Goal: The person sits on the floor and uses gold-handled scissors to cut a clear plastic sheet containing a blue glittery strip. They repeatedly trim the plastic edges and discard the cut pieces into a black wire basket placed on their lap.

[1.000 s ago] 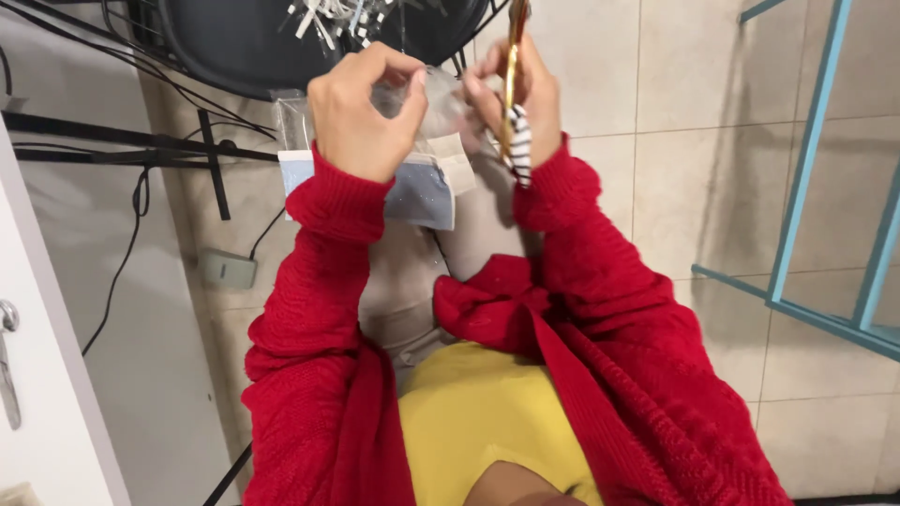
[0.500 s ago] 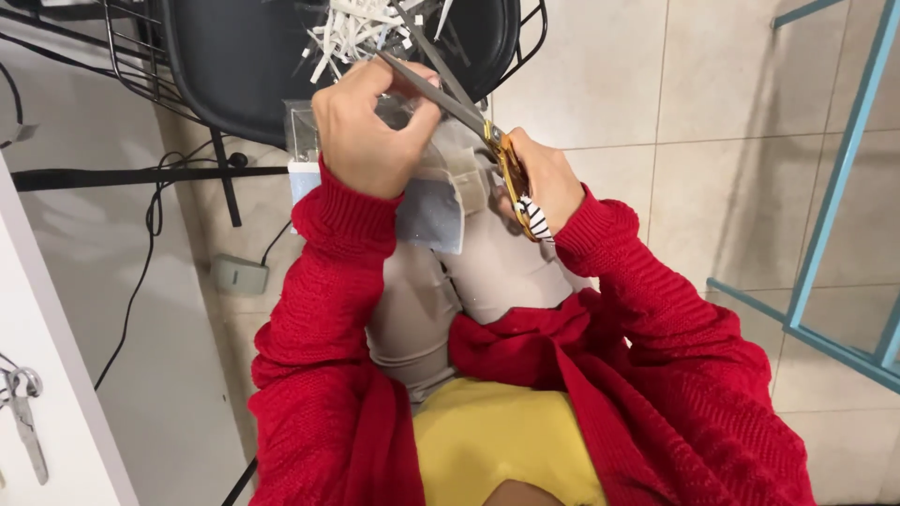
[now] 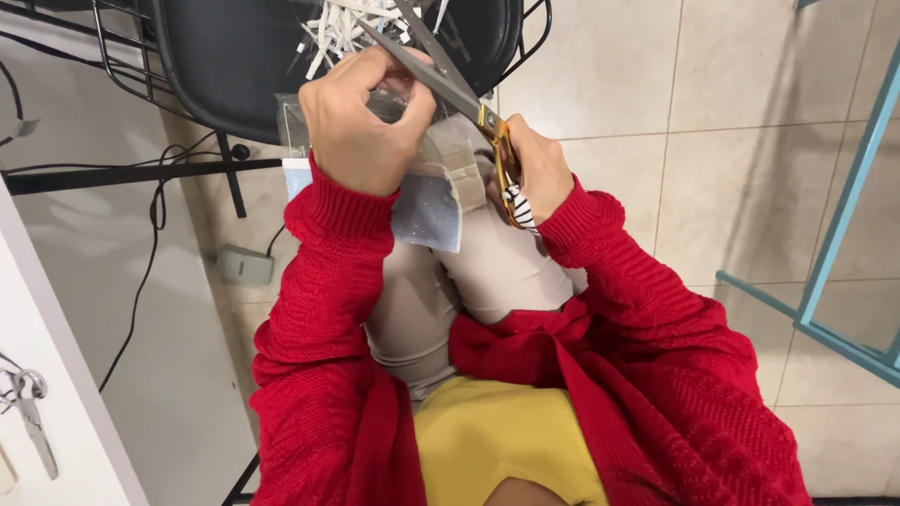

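Note:
My left hand [image 3: 361, 122] grips a clear plastic sheet [image 3: 427, 201] with a bluish-grey lower part, held over my knees. My right hand [image 3: 534, 173] holds scissors [image 3: 450, 80] by their orange-yellow handles, which have a striped black-and-white part below. The metal blades are spread apart and point up and left, reaching across the top of the sheet beside my left fingers. Both arms wear red knitted sleeves. Part of the sheet is hidden under my left hand.
A black chair seat [image 3: 216, 66] with a wire frame stands ahead, holding a heap of white cut strips [image 3: 352, 23]. Cables and a grey adapter [image 3: 246, 265] lie on the tiled floor at left. A blue metal frame [image 3: 834, 262] is at right. A white surface edge [image 3: 56, 375] with keys is at lower left.
The scissors have swung from upright at the right of the sheet down to lie across its top with blades spread. My hands have dropped lower in view.

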